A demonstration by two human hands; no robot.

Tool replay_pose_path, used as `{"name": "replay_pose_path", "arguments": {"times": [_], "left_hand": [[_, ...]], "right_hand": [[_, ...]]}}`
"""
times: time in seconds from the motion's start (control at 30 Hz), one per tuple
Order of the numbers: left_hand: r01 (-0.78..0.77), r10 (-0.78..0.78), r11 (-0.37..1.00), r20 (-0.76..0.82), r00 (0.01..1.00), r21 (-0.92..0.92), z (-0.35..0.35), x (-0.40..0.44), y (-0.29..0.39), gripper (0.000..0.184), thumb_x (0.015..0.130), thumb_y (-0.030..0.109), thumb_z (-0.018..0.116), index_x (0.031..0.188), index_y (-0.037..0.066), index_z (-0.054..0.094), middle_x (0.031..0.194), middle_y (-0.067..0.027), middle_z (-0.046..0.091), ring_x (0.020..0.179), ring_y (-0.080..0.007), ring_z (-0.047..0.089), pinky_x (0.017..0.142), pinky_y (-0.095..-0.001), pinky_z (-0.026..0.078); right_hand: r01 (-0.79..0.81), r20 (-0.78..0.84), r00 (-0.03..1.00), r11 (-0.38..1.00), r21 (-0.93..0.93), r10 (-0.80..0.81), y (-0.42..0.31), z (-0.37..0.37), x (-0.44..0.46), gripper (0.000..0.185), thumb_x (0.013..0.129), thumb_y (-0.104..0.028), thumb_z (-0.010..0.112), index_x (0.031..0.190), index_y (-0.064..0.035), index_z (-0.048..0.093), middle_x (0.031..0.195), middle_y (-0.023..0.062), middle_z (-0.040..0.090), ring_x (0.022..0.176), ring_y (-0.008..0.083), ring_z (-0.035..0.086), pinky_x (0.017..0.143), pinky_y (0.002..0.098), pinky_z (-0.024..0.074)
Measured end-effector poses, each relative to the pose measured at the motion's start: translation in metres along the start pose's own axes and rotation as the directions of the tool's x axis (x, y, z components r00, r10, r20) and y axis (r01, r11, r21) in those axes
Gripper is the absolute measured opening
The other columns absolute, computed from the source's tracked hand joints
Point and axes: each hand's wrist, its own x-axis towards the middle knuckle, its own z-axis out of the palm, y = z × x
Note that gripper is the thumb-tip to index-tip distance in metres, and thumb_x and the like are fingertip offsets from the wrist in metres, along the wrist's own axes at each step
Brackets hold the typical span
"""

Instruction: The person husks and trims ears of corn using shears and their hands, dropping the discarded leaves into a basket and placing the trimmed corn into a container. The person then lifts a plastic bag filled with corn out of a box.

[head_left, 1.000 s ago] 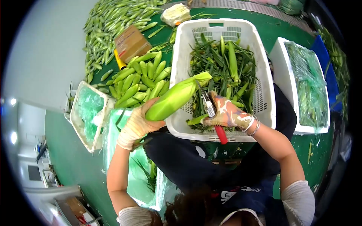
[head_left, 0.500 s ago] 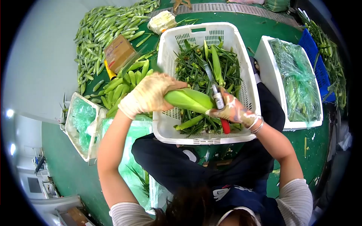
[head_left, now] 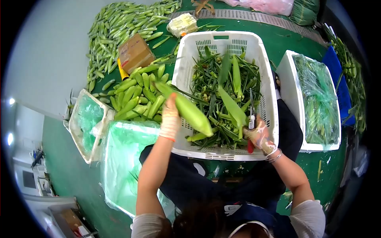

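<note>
My left hand, in a pale glove, grips an ear of corn in its green husk over the left side of a white crate. My right hand, in a patterned glove, is closed around a red-handled knife near the crate's front right corner, blade pointing away from me. Beside that hand a broad green husk leaf stands over the crate; I cannot tell whether the fingers pinch it. Cut leaves and husks lie inside the crate.
Left of the crate lies a pile of husked-leaf corn ears, with a cardboard box behind. Wrapped ears heap against the wall. A green-lined box stands front left; a white foam box with bagged greens stands right.
My left hand has moved the corn ear left, away from the knife, and turned it. My right hand has shifted slightly right and down with the knife. A husk leaf now shows beside it.
</note>
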Motion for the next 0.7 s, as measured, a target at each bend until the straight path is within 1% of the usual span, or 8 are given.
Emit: {"name": "replay_pose_path", "arguments": {"times": [0.03, 0.07, 0.13, 0.17, 0.27, 0.47, 0.57, 0.7], "left_hand": [[0.105, -0.106, 0.994, 0.03, 0.994, 0.029, -0.032, 0.033, -0.011, 0.04, 0.088, 0.036, 0.059, 0.105, 0.0, 0.055, 0.091, -0.0081, 0.062, 0.078, -0.0205, 0.061, 0.073, -0.0321, 0.051], [-0.009, -0.013, 0.927, 0.057, 0.998, 0.374, -0.032, 0.037, 0.004, 0.037, 0.086, 0.029, 0.065, 0.106, 0.001, 0.054, 0.089, -0.0085, 0.062, 0.078, -0.0194, 0.06, 0.073, -0.0295, 0.05], [-0.293, 0.227, 0.914, 0.245, 0.943, 0.282, -0.017, 0.039, -0.012, 0.04, 0.08, 0.021, 0.072, 0.108, 0.0, 0.053, 0.091, -0.0103, 0.063, 0.08, -0.0207, 0.061, 0.074, -0.0288, 0.05], [-0.3, 0.228, 0.787, 0.197, 0.953, 0.539, -0.006, 0.026, -0.005, 0.042, 0.076, 0.012, 0.075, 0.11, 0.0, 0.052, 0.095, -0.0115, 0.064, 0.084, -0.0208, 0.062, 0.077, -0.0284, 0.049], [-0.284, 0.055, 0.511, 0.299, 0.953, 0.811, 0.013, 0.001, 0.019, 0.047, 0.08, 0.015, 0.072, 0.119, 0.0, 0.051, 0.102, -0.01, 0.064, 0.089, -0.0197, 0.06, 0.08, -0.0296, 0.05], [-0.53, 0.265, 0.096, 0.492, 0.829, 0.842, 0.027, -0.025, 0.004, 0.058, 0.067, 0.032, 0.077, 0.112, 0.0, 0.057, 0.094, -0.0168, 0.066, 0.087, -0.0291, 0.065, 0.078, -0.0336, 0.051], [-0.452, 0.018, 0.239, 0.461, 0.887, 0.86, 0.032, -0.028, 0.023, 0.058, 0.067, 0.03, 0.076, 0.113, 0.001, 0.057, 0.095, -0.0148, 0.067, 0.087, -0.0289, 0.065, 0.079, -0.0345, 0.051], [-0.477, 0.088, 0.199, 0.469, 0.879, 0.856, 0.035, -0.034, 0.021, 0.056, 0.067, 0.03, 0.077, 0.112, 0.003, 0.058, 0.095, -0.0128, 0.067, 0.087, -0.0292, 0.065, 0.078, -0.0343, 0.051]], "right_hand": [[0.291, 0.08, 0.956, 0.88, -0.377, -0.282, 0.028, -0.008, 0.014, 0.044, 0.072, -0.029, 0.07, 0.101, -0.0027, 0.05, 0.084, 0.0124, 0.06, 0.072, 0.0262, 0.061, 0.067, 0.0399, 0.0504], [0.524, 0.256, 0.833, 0.551, -0.649, -0.491, 0.044, -0.011, 0.025, 0.044, 0.072, -0.028, 0.069, 0.101, -0.0022, 0.05, 0.087, 0.0137, 0.059, 0.075, 0.0281, 0.06, 0.068, 0.0409, 0.0497], [0.225, 0.097, 0.966, 0.594, -0.772, -0.239, 0.0, -0.01, 0.022, 0.047, 0.071, -0.029, 0.067, 0.103, 0.0012, 0.049, 0.095, 0.0172, 0.055, 0.081, 0.0323, 0.058, 0.069, 0.0411, 0.0488], [0.204, 0.207, 0.975, 0.664, -0.719, -0.076, -0.028, -0.008, 0.02, 0.052, 0.071, -0.032, 0.068, 0.103, 0.0039, 0.047, 0.095, 0.0185, 0.052, 0.085, 0.0325, 0.056, 0.07, 0.0412, 0.0493], [0.11, 0.572, 0.816, 0.949, -0.294, 0.083, -0.064, -0.003, 0.029, 0.075, 0.069, -0.044, 0.073, 0.113, 0.0084, 0.042, 0.105, 0.0271, 0.055, 0.093, 0.0334, 0.058, 0.082, 0.0395, 0.0498], [0.034, 0.684, 0.72, 0.978, -0.205, 0.118, -0.087, 0.006, 0.06, 0.072, 0.067, -0.045, 0.078, 0.109, 0.0007, 0.044, 0.089, 0.0148, 0.058, 0.079, 0.0231, 0.056, 0.072, 0.0355, 0.048], [0.049, 0.637, 0.768, 0.987, -0.154, 0.061, -0.081, -0.004, 0.051, 0.057, 0.067, -0.043, 0.079, 0.091, 0.0011, 0.052, 0.078, 0.011, 0.058, 0.072, 0.0185, 0.054, 0.068, 0.0339, 0.0463], [0.114, 0.665, 0.734, 0.941, -0.32, 0.137, -0.084, -0.026, 0.046, 0.061, 0.068, -0.04, 0.079, 0.102, 0.0023, 0.051, 0.076, 0.0119, 0.058, 0.069, 0.0211, 0.055, 0.067, 0.0344, 0.046]]}}
